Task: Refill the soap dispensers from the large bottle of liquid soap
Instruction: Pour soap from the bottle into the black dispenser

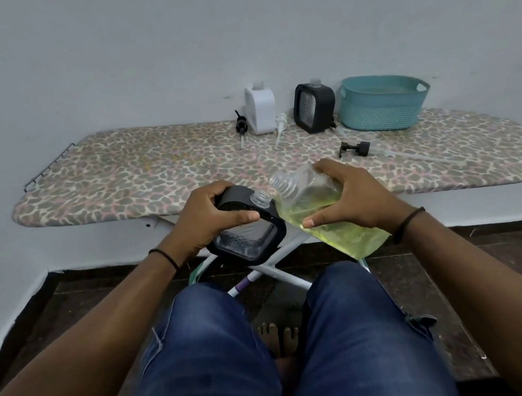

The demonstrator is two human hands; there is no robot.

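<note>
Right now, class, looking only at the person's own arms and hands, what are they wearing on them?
Both arms are bare, with no sleeves in view. The left hand has a thin band of dark beads at its wrist. The right hand has a thin plain dark band at its wrist. No rings, gloves or watch show.

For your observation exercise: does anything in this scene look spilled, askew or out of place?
No spill shows. The three pump heads lie loose on the ironing board, removed from their bottles. The left hand holds a black dispenser tilted, and the right hand tips the soap bottle toward it, necks apart.
</note>
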